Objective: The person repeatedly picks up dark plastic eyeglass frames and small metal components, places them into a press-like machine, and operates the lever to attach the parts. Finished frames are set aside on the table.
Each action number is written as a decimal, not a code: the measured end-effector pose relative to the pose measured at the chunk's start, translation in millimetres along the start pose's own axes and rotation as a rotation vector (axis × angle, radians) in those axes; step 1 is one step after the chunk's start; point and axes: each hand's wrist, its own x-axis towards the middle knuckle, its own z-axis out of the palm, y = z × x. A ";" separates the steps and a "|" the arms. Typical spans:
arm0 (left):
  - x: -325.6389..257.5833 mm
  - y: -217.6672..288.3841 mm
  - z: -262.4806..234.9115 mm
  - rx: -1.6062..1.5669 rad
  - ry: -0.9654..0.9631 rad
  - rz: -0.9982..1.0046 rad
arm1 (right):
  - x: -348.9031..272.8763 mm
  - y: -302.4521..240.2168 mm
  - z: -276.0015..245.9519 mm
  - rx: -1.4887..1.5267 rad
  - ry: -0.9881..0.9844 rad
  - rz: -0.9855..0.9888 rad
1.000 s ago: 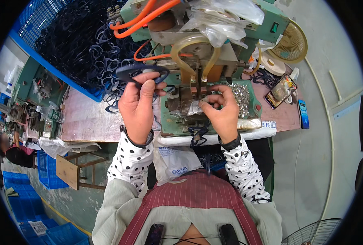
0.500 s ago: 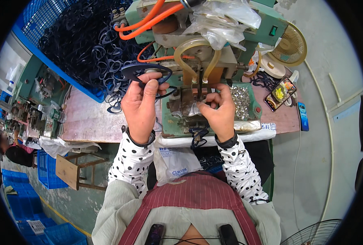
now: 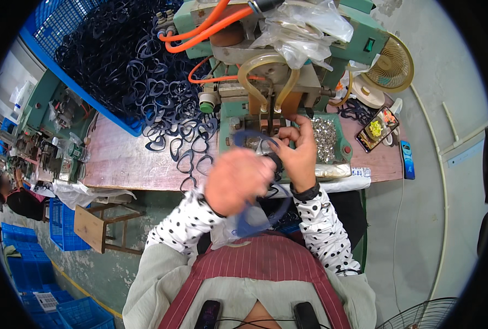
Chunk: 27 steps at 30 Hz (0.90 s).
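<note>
My left hand (image 3: 237,178) is blurred with motion and raised toward me, closed on a dark blue spectacle frame (image 3: 247,216) whose loop shows above and below the fist. My right hand (image 3: 298,151) stays at the green machine (image 3: 288,71), its fingers pinched on a small part beside the machine's vertical tool and clear hoses. A big heap of dark blue spectacle frames (image 3: 139,82) spills from a blue crate (image 3: 46,33) onto the brown bench (image 3: 117,164) at my left.
A tray of small shiny metal parts (image 3: 326,137) lies right of my right hand. A phone (image 3: 376,130) and a small fan (image 3: 389,63) sit at the bench's right end. A wooden stool (image 3: 98,230) and blue crates (image 3: 63,230) stand on the floor left.
My left hand has pulled back from the machine toward my body, carrying the dark blue frame and blurring. The right hand has stayed at the machine.
</note>
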 end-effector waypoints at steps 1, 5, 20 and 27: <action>-6.4 1.2 22.7 -0.062 0.121 0.188 | 1.3 -1.3 -3.5 -0.028 -0.008 -0.002; -14.0 -3.9 52.2 -0.025 -0.045 0.184 | 15.9 24.5 -53.5 -0.035 0.150 -0.080; -21.0 -7.6 56.7 -0.072 0.074 0.111 | 5.0 92.5 -135.9 -1.310 0.051 -0.082; -39.0 1.3 37.3 0.114 -0.003 0.059 | 16.5 115.6 -140.9 -0.926 0.222 -0.192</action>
